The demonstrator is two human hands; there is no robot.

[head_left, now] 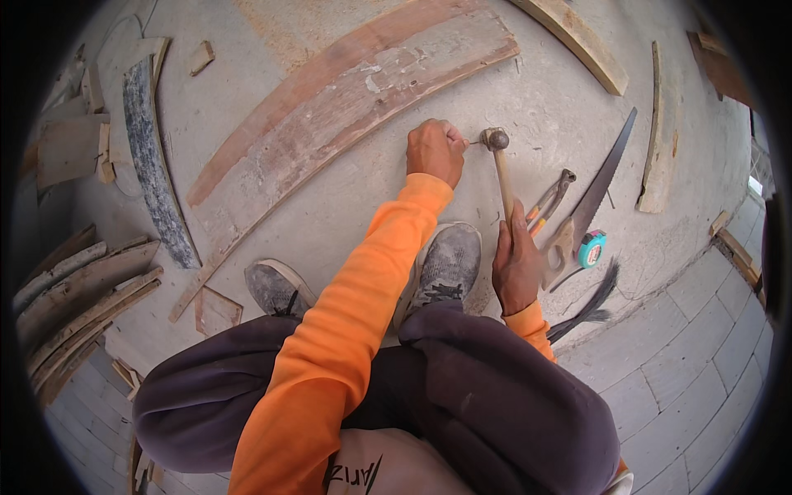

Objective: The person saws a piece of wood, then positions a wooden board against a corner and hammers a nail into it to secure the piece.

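In the head view, the left hand [436, 153] pinches what looks like a thin nail [473, 143], which points toward 3 o'clock, at the head of the hammer [504, 173]; whether they touch I cannot tell. The hammer's handle runs from 5 to 11 o'clock, with the right hand [517, 260] wrapped round its lower part, so the left is nearer its head. From the right hand, pincers [554, 196] lie at 1 o'clock, a tape measure [591, 248] at 3. No container shows
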